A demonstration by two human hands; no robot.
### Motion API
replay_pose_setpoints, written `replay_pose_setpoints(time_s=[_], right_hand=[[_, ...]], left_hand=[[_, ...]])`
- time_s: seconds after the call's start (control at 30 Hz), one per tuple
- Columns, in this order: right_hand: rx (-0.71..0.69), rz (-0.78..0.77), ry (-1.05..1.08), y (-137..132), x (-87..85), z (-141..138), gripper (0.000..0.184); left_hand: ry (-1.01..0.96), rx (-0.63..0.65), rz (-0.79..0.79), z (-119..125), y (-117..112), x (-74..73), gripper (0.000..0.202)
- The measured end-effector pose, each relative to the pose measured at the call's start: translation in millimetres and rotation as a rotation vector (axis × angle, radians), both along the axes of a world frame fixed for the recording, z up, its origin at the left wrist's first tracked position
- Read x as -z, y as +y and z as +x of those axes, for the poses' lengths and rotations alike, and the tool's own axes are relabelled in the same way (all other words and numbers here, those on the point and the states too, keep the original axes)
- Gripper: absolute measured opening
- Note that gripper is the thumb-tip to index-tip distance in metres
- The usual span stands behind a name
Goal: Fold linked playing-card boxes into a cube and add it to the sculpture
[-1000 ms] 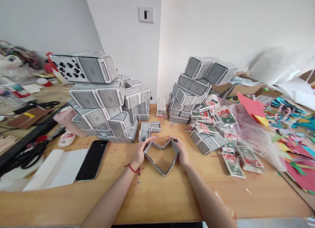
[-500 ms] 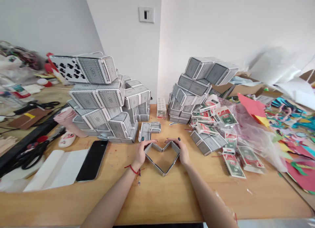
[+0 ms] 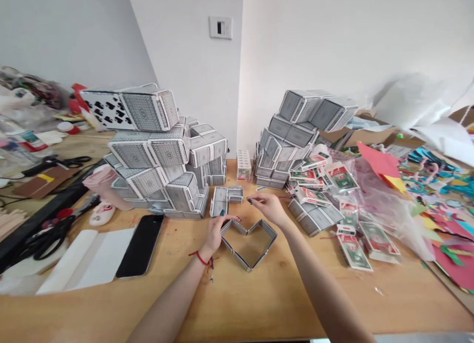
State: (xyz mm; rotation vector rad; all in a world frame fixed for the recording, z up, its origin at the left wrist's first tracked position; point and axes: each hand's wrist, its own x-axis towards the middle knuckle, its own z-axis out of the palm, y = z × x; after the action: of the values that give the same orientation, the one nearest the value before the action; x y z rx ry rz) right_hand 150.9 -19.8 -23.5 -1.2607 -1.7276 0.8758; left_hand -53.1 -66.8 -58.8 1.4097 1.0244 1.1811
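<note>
A heart-shaped frame of folded playing cards (image 3: 265, 255) lies on the wooden table, its point facing me. My left hand (image 3: 214, 234) rests against its left side, fingers stretched along the upper left lobe. Beyond the frame's right lobe, my right hand (image 3: 269, 208) hovers off the frame with fingertips drawn together; whatever may be between them is too small to make out. Just past the hands lies a small L-shaped piece of joined cards (image 3: 220, 200), close to the right fingertips but apart from them.
Stacked card blocks rise in a left pile (image 3: 168, 153) and a right pile (image 3: 292, 133). A phone (image 3: 140, 246), white paper (image 3: 99, 256) and scissors (image 3: 55, 232) lie at left. Several card boxes (image 3: 353, 249) and coloured paper scraps (image 3: 450, 229) crowd the right.
My right hand has left the heart frame's right side and moved up and inward, its fingers drawing together. The left hand stays at the frame, which has shifted slightly right.
</note>
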Motion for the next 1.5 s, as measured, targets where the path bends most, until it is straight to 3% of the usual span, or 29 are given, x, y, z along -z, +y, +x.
replay_pose_setpoints(time_s=[0.17,0.3,0.53,0.67,0.9,1.0,1.13,1.23,1.33,1.4,1.5], right_hand=[[-0.445,0.354,-0.752,28,-18.5,-47,0.028],[-0.582,0.363,-0.866,42,-17.5,-69,0.021],[-0.661,0.391,-0.841,52,-18.9,-73,0.018],[-0.566,0.398,-0.68,57,-26.4,-69,0.018],[-0.229,0.319,-0.282,57,-38.1,-32,0.021],[-0.113,0.083,0.328,41,-34.5,-9,0.01],[0.095,-0.032,0.68,7,-10.2,8,0.024],[0.298,-0.052,0.619,-17,13.8,10,0.024],[0.352,-0.167,0.093,-37,25.6,15,0.027],[0.297,-0.233,-0.052,-49,22.2,24,0.023],[0.19,-0.307,-0.199,-62,0.8,44,0.017]], left_hand=[[0.027,-0.021,-0.032,1,2,3.4,0.047],[0.03,-0.038,-0.029,1,2,3.1,0.046],[0.018,-0.026,-0.017,3,3,7.5,0.046],[0.004,-0.007,0.01,2,3,10.2,0.044],[0.077,0.017,0.038,-1,4,5.3,0.044],[0.1,0.019,0.027,-1,4,3.3,0.042],[0.104,0.018,0.024,-1,5,2.6,0.04],[0.112,0.018,0.01,-1,5,3.2,0.043],[0.123,0.006,0.009,0,4,3.4,0.044],[0.123,0.001,0.017,0,4,2.7,0.043],[0.112,-0.006,0.012,1,3,1.1,0.043]])
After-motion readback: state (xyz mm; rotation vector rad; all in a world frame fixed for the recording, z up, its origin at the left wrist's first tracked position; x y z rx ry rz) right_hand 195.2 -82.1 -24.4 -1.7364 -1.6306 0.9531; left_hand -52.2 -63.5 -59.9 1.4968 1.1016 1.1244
